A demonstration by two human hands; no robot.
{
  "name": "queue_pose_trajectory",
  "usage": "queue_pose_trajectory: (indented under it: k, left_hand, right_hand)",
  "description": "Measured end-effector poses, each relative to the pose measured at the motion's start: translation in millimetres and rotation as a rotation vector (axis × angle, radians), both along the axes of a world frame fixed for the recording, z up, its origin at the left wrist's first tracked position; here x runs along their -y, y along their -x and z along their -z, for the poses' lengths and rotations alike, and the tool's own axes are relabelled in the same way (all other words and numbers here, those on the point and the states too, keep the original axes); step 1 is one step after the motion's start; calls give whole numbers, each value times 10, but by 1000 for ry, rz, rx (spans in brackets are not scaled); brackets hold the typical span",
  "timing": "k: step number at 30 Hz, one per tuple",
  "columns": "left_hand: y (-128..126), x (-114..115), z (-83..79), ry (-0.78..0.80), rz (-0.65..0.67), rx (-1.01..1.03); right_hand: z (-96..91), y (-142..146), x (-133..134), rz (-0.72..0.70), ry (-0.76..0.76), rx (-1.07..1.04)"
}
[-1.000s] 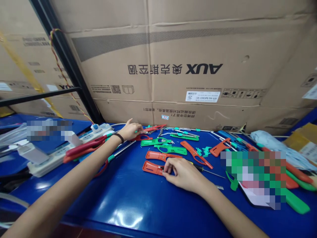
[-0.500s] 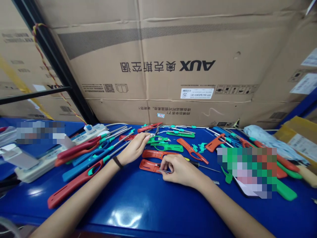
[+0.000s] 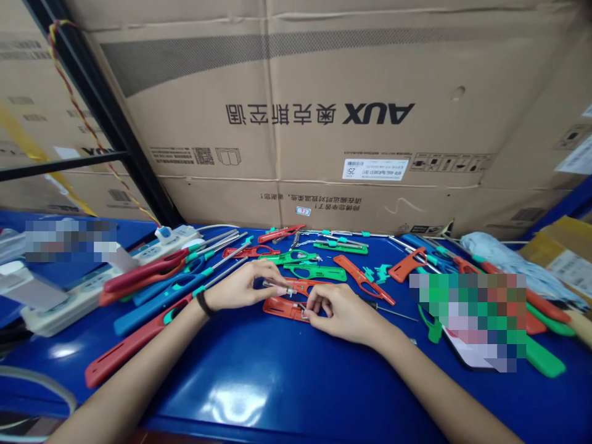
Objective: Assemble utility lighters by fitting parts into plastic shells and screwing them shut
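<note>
Pinching small part (image 3: pixel 289 290) in left hand (image 3: pixel 245 287), newly mid-frame, and metal piece (image 3: pixel 304 312) in right hand (image 3: pixel 345 313), apparently concentrating work at orange casing (image 3: pixel 280 307).

Glossy tabletop (image 3: pixel 287 370), plastic casings (image 3: pixel 283 308), matt cardboard box (image 3: pixel 305 74)

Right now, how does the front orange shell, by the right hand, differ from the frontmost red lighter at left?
The orange shell lies open, almost straight across; the red lighter slants, outer side showing. The right hand covers the shell's right end, while the left forearm partly hides the lighter. Both rest on the blue table.
</note>
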State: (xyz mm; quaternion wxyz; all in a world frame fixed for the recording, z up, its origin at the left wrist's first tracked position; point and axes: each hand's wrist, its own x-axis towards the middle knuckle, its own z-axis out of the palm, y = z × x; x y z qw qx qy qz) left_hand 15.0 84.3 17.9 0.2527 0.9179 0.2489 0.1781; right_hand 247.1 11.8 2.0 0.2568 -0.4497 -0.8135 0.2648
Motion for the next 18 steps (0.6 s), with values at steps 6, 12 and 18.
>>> queue_pose_trajectory:
  k: [6,12,18]
  left_hand:
    - [2,58,-67,88,37,9]
    - [-36,65,-44,55,63,-17]
    - [-62,76,-22,38,58,-28]
  right_hand:
    - [0,-9,-3,-10,5,12]
    - [4,-17,-10,-26,1,24]
    - [1,-31,-7,-37,0,25]
